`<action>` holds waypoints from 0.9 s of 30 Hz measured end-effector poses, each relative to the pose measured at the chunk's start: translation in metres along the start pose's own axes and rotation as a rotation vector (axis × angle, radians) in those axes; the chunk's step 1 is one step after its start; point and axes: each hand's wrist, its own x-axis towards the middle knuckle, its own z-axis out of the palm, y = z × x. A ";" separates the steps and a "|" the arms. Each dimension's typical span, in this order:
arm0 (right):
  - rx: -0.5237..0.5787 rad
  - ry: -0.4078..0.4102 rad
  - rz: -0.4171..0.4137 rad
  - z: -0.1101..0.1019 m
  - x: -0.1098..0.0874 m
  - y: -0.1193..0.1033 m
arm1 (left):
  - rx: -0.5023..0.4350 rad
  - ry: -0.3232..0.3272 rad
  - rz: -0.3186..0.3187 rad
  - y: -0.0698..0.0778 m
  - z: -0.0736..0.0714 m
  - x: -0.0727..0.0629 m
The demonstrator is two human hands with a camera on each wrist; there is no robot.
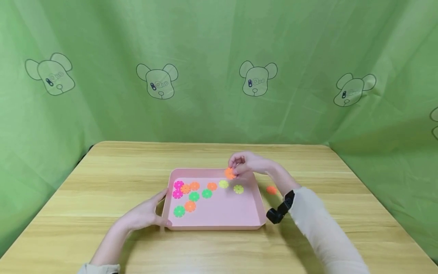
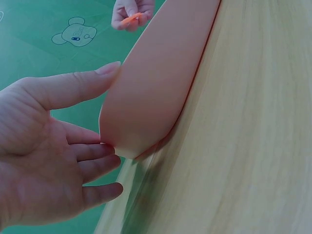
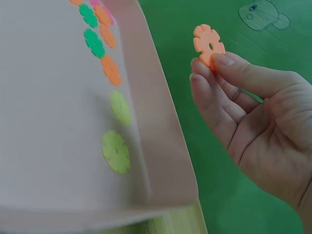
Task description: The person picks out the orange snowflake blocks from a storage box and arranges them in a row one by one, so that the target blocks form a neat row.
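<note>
Between thumb and fingertips, my right hand (image 1: pixel 251 163) pinches an orange notched interlocking disc (image 3: pixel 209 45) above the far right part of a pink tray (image 1: pixel 222 217). My left hand (image 1: pixel 145 214) touches the tray's left side, its thumb and fingers extended and spread along the wall, as the left wrist view also shows. Inside the tray lie several flat discs: pink ones (image 1: pixel 178 185) at the far left, orange ones (image 1: pixel 190 206), green ones (image 1: pixel 179 211), and two yellow ones (image 1: pixel 238 189) below the right hand.
One more orange disc (image 1: pixel 272 190) lies on the wooden table (image 1: pixel 137 163), just right of the tray and near the right forearm. A green curtain (image 1: pixel 205 118) with bear-head prints hangs behind and at both sides of the table.
</note>
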 end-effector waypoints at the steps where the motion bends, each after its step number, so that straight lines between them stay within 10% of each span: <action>1: 0.001 0.013 0.009 -0.002 -0.004 0.001 | 0.001 0.000 -0.001 0.000 0.000 0.000; 27: 0.193 0.279 0.044 -0.047 -0.126 0.079 | -0.011 0.004 -0.019 -0.002 0.002 0.003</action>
